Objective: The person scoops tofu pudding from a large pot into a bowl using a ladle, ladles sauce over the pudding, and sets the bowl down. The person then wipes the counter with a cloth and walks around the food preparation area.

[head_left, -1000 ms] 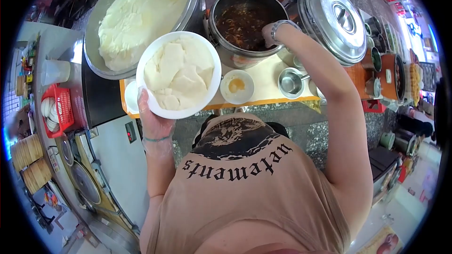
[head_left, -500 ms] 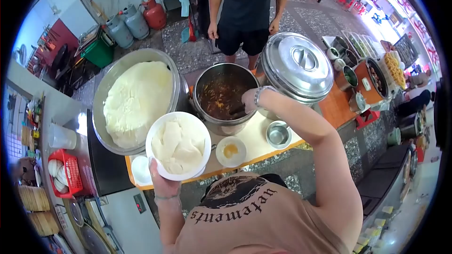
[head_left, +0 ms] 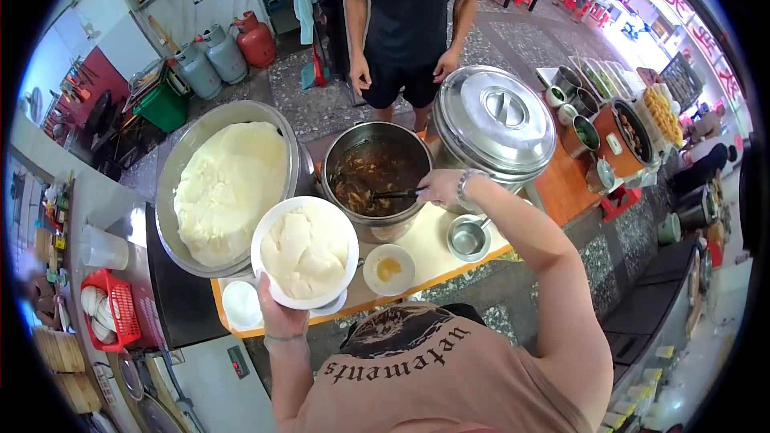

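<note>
My left hand (head_left: pixel 282 317) grips a white bowl (head_left: pixel 350 271) from below and the side, thumb near its rim. Soft white tofu pudding (head_left: pixel 301 244) fills the bowl in smooth slabs. My right hand (head_left: pixel 443 188) is closed round the dark handle of a ladle (head_left: pixel 395 193) at the right rim of a deep metal pot (head_left: pixel 381 231). The ladle's far end dips into brown broth (head_left: pixel 377 162) with pale shreds, so its head is mostly hidden. Left of the pot, a wide metal tub (head_left: pixel 167 220) holds a large mass of tofu pudding (head_left: pixel 228 192).
A lidded steel pot (head_left: pixel 501 124) stands right of the broth. A small bowl with yellowish liquid (head_left: pixel 389 271), a metal dipper (head_left: pixel 468 239) and a white dish (head_left: pixel 241 305) sit along the table's near edge. A person (head_left: pixel 413 20) stands across the table.
My right hand has turned, and the ladle handle now lies nearly level, reaching left across the broth. The bowl stays in my left hand. The view has shifted slightly.
</note>
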Tool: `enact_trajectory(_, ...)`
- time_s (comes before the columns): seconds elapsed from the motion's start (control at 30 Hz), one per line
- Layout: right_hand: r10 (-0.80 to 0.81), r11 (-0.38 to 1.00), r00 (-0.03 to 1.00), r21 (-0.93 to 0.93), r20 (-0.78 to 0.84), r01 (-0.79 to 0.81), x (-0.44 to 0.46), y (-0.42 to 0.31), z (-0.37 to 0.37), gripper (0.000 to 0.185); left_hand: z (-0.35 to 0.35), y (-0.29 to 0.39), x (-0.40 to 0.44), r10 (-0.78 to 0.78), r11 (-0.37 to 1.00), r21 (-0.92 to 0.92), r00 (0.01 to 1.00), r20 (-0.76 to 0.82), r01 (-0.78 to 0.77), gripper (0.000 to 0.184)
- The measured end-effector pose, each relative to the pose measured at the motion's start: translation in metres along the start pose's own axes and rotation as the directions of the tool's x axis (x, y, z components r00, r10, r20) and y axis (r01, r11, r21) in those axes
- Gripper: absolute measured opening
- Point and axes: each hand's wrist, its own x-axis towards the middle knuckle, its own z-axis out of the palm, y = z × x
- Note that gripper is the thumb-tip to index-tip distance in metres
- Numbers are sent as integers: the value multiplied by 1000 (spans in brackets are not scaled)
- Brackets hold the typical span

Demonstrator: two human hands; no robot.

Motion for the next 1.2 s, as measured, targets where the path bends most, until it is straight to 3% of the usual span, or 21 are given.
enact_trajectory(0.17,-28,999,1000,-34,-6,28,-1,9,5,38,7,-1,2,19,1000,6,1000,-22,-19,57)
enact_trajectory(0.23,-118,990,987,-95,-107,108,2,19,9,42,3,-4,6,56,998,23,998,-16,-55,57)
enact_trajectory(0.3,-4,996,999,86,-54,9,-7,15,11,49,-4,-5,6,27,1000,9,999,-28,-27,58)
enact_trajectory(0.33,-379,925,917,-30,-128,378,51,87,30,46,-6,-6,6,10,1000,-8,1000,-12,-10,58)
enact_trajectory(0.37,-463,850,885,-307,-47,428,33,66,21,41,-7,-6,8,18,1000,5,998,-65,-18,57)
enact_trajectory(0.4,-35,977,997,213,65,21,4,29,11,34,-6,-7,11,13,1000,11,996,-91,-12,57)
enact_trajectory(0.47,-54,915,998,402,42,32,0,33,15,32,-9,-9,9,19,1000,23,994,-108,-16,56)
enact_trajectory(0.6,-9,878,1000,479,21,-2,-27,17,8,30,-11,-16,10,5,1000,18,993,-121,-3,56)
enact_trajectory(0.67,10,893,999,449,-49,13,-34,11,4,30,-16,-21,13,-5,1000,6,994,-112,5,56)
enact_trajectory(0.7,-53,926,990,365,-129,97,-32,18,7,27,-17,-23,14,-16,1000,-3,995,-100,16,56)
enact_trajectory(0.9,34,864,998,504,-57,-1,-38,17,-2,22,-21,-38,25,-48,999,-6,996,-80,48,56)
enact_trajectory(1.03,87,876,988,483,-131,-13,-58,-2,-3,21,-27,-51,36,-73,997,-23,997,-22,73,56)
enact_trajectory(1.2,163,849,947,529,-276,8,-90,-14,-12,39,-30,-66,56,-51,999,-4,998,-26,51,56)
